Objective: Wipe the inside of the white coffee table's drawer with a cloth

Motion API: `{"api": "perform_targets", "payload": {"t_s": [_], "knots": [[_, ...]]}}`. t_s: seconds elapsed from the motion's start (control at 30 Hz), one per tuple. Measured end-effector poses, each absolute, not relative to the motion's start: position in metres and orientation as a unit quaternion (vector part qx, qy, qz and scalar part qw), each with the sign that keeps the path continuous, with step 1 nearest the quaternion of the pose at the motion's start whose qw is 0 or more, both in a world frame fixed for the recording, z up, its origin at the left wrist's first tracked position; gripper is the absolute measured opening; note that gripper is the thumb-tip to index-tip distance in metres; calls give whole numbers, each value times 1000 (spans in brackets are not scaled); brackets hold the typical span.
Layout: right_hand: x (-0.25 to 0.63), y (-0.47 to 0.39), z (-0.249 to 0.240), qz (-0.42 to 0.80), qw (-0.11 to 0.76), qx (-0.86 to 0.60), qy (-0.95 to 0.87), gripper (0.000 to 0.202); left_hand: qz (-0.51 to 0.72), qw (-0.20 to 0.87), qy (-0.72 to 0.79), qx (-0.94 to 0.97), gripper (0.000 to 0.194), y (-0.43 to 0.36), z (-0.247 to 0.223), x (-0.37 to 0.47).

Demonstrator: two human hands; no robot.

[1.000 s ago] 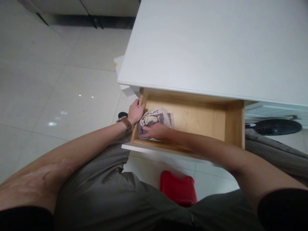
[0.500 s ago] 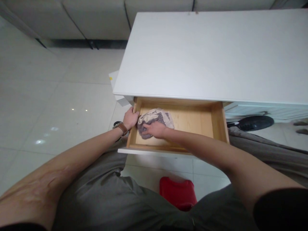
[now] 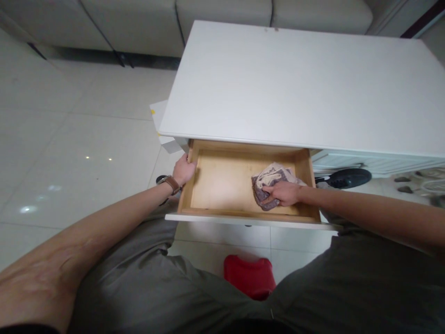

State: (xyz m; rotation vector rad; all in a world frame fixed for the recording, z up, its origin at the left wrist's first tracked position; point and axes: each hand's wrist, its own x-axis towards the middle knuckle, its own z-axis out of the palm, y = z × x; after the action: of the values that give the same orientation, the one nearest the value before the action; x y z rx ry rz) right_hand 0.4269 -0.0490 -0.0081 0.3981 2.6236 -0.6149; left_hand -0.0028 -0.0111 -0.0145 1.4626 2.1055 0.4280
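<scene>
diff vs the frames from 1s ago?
The right hand slid the crumpled grey-and-cream cloth from the open wooden drawer's left end to its right end, palm pressed on it throughout. The left hand stayed gripping the drawer's left wall.

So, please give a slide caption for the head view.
Right hand presses a cloth inside the open drawer; left hand grips its side.

The right hand (image 3: 283, 193) presses a crumpled cloth (image 3: 269, 181) onto the floor of the open wooden drawer (image 3: 222, 181), near its right wall. The left hand (image 3: 183, 169) grips the drawer's left wall.
</scene>
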Motion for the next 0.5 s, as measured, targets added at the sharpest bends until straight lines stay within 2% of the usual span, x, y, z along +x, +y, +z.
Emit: {"api": "perform_targets", "payload": {"t_s": [0.23, 0.5], "knots": [[395, -59, -9, -246, 207, 146, 936, 52, 152, 270, 774, 552, 34, -12, -11, -1], [296, -56, -14, -210, 188, 145, 948, 52, 138, 258, 780, 553, 35, -12, -11, -2]]}}
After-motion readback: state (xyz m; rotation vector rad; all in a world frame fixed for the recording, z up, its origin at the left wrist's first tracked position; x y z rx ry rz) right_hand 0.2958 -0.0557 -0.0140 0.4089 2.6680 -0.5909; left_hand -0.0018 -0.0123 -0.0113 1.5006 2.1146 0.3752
